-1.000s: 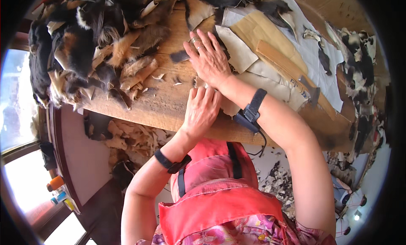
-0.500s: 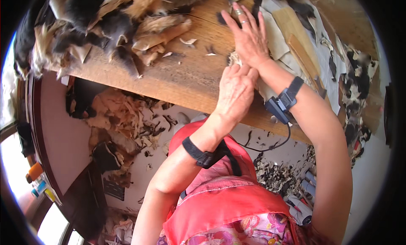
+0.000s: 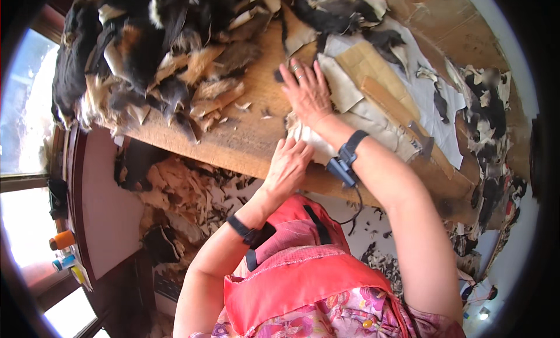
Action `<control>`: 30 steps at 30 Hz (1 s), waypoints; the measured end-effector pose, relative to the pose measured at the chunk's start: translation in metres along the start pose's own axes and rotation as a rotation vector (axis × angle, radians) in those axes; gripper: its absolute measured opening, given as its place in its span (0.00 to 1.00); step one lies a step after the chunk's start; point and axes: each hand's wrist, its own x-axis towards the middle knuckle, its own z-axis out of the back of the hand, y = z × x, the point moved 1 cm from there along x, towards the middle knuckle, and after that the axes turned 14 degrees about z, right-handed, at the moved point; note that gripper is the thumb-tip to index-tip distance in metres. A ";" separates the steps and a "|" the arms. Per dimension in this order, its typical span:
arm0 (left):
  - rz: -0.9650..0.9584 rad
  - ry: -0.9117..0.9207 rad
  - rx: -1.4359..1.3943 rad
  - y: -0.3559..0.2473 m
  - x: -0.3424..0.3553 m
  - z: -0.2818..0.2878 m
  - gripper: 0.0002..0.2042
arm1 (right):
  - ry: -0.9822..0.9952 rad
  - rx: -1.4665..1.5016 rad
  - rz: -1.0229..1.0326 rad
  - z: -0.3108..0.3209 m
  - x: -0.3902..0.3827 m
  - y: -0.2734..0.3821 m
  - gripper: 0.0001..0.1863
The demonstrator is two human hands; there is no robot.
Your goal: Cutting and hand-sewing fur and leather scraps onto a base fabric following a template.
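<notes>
On the wooden tabletop lies a pale piece of fur hide [image 3: 314, 144], skin side mostly up, with a shaggy edge at its left. My left hand [image 3: 287, 167] is at the front edge of the table, its bent fingers closed on the near left edge of that hide; the thumb is hidden. Just beyond it, my right hand [image 3: 309, 97] lies flat with spread fingers, rings on one of them. Its heel rests by the hide's upper part, and its fingertips reach over wood and a small dark tuft [image 3: 279, 75].
A heap of black, brown and cream furs [image 3: 169, 52] covers the table's left. At right are a yellowish pad [image 3: 373, 69], a wooden strip [image 3: 388, 101], a blade-like tool [image 3: 424, 140] and white sheeting [image 3: 449, 145]. Hide scraps [image 3: 181, 183] lie below the table.
My view has swung, showing more of the table's right. My left hand has drawn away from the right wrist toward the table edge, and more of the pale hide shows. My right hand stays spread.
</notes>
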 end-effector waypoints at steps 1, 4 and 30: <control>0.006 0.047 -0.030 -0.001 -0.003 0.006 0.07 | 0.010 0.035 -0.019 0.003 0.001 0.001 0.29; 0.113 0.092 -0.119 -0.003 -0.011 0.027 0.05 | -0.082 0.071 -0.065 0.025 0.001 -0.006 0.27; 0.036 0.256 0.046 -0.025 0.018 0.005 0.36 | 0.204 1.733 -1.067 0.161 -0.156 -0.043 0.11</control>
